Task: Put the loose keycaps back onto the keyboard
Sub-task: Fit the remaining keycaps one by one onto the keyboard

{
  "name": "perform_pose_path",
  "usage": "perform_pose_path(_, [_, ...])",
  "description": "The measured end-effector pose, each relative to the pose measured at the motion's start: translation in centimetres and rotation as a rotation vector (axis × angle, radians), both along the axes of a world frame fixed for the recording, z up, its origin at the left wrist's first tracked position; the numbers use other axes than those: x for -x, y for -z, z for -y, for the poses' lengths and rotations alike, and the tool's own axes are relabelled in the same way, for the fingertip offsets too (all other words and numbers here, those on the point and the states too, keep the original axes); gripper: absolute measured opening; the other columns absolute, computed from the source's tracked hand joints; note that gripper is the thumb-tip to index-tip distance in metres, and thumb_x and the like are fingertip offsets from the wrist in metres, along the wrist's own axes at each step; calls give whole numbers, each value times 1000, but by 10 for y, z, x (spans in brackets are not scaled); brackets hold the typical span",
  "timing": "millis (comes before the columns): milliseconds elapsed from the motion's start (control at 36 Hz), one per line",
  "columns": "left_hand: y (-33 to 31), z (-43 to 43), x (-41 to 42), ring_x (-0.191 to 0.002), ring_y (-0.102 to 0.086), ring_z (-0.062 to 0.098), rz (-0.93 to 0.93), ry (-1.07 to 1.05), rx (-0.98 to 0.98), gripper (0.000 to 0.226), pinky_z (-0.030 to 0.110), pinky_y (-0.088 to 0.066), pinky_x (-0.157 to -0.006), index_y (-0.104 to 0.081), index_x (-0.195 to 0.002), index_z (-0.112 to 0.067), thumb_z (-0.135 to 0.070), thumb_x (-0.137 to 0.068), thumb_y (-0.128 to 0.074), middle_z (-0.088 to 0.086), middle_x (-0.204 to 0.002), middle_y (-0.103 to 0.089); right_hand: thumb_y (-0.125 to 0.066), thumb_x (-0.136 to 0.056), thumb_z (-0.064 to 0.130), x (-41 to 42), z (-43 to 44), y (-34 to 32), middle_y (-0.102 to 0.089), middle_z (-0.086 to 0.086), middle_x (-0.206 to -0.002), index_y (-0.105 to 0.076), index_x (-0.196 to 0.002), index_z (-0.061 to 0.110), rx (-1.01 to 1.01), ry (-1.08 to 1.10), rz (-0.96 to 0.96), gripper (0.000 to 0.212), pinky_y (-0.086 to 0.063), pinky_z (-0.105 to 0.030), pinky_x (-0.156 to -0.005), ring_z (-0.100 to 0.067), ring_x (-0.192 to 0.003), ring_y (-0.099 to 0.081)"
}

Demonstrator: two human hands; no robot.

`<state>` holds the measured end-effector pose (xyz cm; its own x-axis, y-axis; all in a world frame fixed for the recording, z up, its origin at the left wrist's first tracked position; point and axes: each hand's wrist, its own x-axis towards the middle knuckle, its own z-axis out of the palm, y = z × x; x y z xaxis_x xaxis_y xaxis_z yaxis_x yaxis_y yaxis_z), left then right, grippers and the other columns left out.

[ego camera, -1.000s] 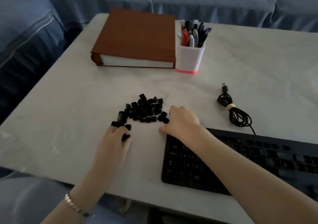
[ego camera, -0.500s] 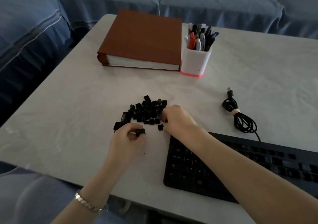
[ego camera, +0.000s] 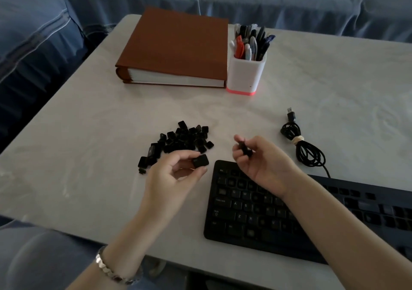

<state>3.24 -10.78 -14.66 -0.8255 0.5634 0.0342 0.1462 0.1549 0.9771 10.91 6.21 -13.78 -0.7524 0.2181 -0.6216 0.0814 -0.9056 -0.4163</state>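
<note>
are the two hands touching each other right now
Apart. The head view shows bare table between the left hand, which pinches a keycap, and the right hand.

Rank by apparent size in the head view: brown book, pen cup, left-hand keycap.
1. brown book
2. pen cup
3. keycap pinched by the left hand, plainly smallest though nearer the camera
</note>
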Motion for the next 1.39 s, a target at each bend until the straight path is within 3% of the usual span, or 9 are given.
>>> perform_pose_path(111, [1, -5, -7, -77, -67, 5, -103, 102, -1, 39, 11, -50, -70, -66, -91, -27, 6, -72, -75, -5, -88, -68, -47, -75, 9, -30, 2, -2, -55, -9, -71, -58, -79, 4, -96, -116, 42, 13, -46, -18, -43, -13, -56, -53])
perform_pose_path(306, [3, -15, -26, -82, -69, 10, 19, 304, 23, 41, 18, -53, -74, -69, -92, -27, 8, -72, -73, -1, -94, -68, -73, -75, 13, -71, 7, -3, -59, 11, -64, -70, -89, 23, -1079, -379, 127, 17, -44, -14, -60, -3, -61, -50])
perform_pose_path(472, [3, -28, -41, -71, -68, 8, 54, 424, 116, 32, 18, -53, -68, -66, -83, -29, -5, -67, -79, -3, -82, -70, -79, -70, 21, -90, 6, -1, -62, 15, -78, -67, -89, 37, -1527, -413, 105, 28, -39, -11, -60, -3, -63, -48])
perform_pose_path(667, [12, -27, -52, -77, -66, 1, -16, 504, 122, 27, 15, -52, -72, -64, -86, -34, -24, -65, -78, -10, -87, -69, -77, -74, 21, -109, 9, 8, -56, 21, -79, -71, -99, 25, -1718, -471, 112, 26, -41, -9, -75, 2, -86, -52])
perform_pose_path(778, [27, -14, -49, -111, -52, 0, -370, 365, 169, 36, 10, -37, -96, -57, -111, -30, -41, -78, -65, -13, -113, -57, -78, -73, 23, -119, 19, 23, -54, 19, -76, -71, -95, 23, -1736, -419, 175, 23, -42, -11, -73, 2, -84, -51])
perform_pose_path(1000, [50, 12, -58, -122, -38, -11, -98, 192, 294, 63, 3, -32, -96, -32, -133, -41, -48, -80, -65, -25, -130, -40, -62, -74, 41, -128, 40, 46, -49, 20, -74, -71, -91, 23, -1843, -516, 180, 26, -43, -13, -70, 1, -79, -48])
perform_pose_path(1083, [55, 14, -68, -126, -34, -7, -47, 219, 314, 74, 1, -27, -99, -28, -143, -25, -29, -81, -68, -11, -139, -38, -55, -75, 43, -127, 41, 49, -52, 17, -75, -71, -90, 21, -1897, -523, 175, 31, -44, -17, -68, 0, -78, -47])
perform_pose_path(1194, [59, 11, -73, -129, -17, -17, -103, 228, 331, 84, -5, -15, -98, -13, -138, -35, -25, -79, -71, -19, -141, -21, -56, -75, 41, -127, 41, 49, -54, 14, -74, -72, -89, 19, -1916, -497, 169, 31, -43, -16, -64, -1, -76, -47])
perform_pose_path(1389, [67, 9, -77, -135, 7, -15, -162, 298, 388, 106, 13, -6, -110, 6, -131, -51, -42, -66, -77, -28, -145, 7, -55, -76, 40, -128, 42, 52, -54, 16, -76, -73, -89, 20, -1905, -473, 160, 30, -44, -16, -64, 0, -77, -49])
